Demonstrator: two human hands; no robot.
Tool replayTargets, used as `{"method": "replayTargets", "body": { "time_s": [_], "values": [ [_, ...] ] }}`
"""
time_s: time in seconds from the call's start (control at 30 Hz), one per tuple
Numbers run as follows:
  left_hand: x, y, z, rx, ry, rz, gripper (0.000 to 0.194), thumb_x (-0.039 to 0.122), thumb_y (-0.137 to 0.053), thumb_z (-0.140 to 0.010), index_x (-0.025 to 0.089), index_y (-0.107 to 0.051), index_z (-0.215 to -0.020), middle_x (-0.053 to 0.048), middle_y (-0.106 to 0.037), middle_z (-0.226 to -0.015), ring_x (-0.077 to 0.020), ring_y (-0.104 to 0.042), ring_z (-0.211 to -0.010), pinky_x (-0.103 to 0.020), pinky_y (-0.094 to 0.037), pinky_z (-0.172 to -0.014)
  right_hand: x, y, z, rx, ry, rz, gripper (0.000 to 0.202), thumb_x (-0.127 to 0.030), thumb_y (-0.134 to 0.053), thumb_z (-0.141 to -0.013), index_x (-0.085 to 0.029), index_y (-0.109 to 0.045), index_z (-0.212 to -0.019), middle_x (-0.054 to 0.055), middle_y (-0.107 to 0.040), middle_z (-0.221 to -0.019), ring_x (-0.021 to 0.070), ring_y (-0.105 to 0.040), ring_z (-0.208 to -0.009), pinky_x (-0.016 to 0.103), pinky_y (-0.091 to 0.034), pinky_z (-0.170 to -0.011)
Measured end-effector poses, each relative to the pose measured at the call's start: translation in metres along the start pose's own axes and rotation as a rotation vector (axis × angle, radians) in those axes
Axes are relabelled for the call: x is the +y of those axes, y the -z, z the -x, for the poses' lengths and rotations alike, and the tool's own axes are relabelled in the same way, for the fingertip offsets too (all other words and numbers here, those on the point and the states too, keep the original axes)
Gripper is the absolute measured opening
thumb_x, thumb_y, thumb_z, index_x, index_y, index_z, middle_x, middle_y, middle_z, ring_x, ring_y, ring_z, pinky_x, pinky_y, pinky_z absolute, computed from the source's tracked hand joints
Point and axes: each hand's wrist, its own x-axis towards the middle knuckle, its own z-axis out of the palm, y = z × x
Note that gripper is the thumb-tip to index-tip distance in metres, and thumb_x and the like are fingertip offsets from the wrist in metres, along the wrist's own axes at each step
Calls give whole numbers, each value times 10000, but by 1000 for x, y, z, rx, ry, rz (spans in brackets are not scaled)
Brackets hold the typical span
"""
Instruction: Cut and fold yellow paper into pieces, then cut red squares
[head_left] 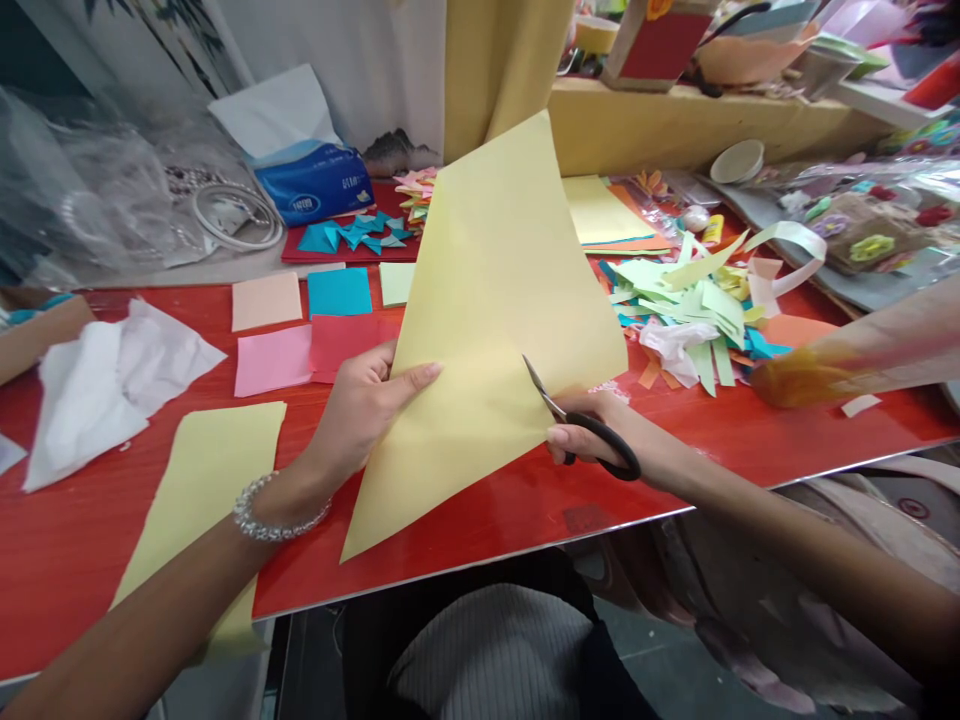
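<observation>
The large yellow sheet [495, 270] is held raised and tilted above the red worktop [480, 520]. The left hand [360, 405] pinches its left edge, grip closed, thumb on the near face. The right hand [619, 412] grips the scissors [589, 420] by the black handles; one blade shows in front of the sheet's lower right portion. Paper scraps [705, 310] lie beyond, to the right.

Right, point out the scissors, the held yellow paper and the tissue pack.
Scissors [601, 431]: head view, on the black handle.
Held yellow paper [499, 290]: head view, on its middle.
Tissue pack [311, 188]: head view, on its blue side.
</observation>
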Motion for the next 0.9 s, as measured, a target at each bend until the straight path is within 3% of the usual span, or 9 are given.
{"method": "replayTargets", "body": {
  "time_s": [0.53,0.9],
  "values": [
    [1,-1,0,-13,36,-5,326,369,-712,-717,167,-652,-965,-82,-725,-925,-229,-696,-729,-303,-582,-566,4,3,-1,-88,11,9,439,-608,-532,-776,-182,-511,-672,-5,-449,-635,121,-429,-594,256,-277,-511],
    [-1,0,0,-4,16,3,300,346,-718,-716,170,-661,-951,-73,-727,-893,-227,-697,-731,-288,-583,-557,0,-1,1,-1,-32,-22,428,-568,-564,-770,-171,-515,-616,-19,-475,-575,97,-446,-537,234,-304,-497]
  ]
}}
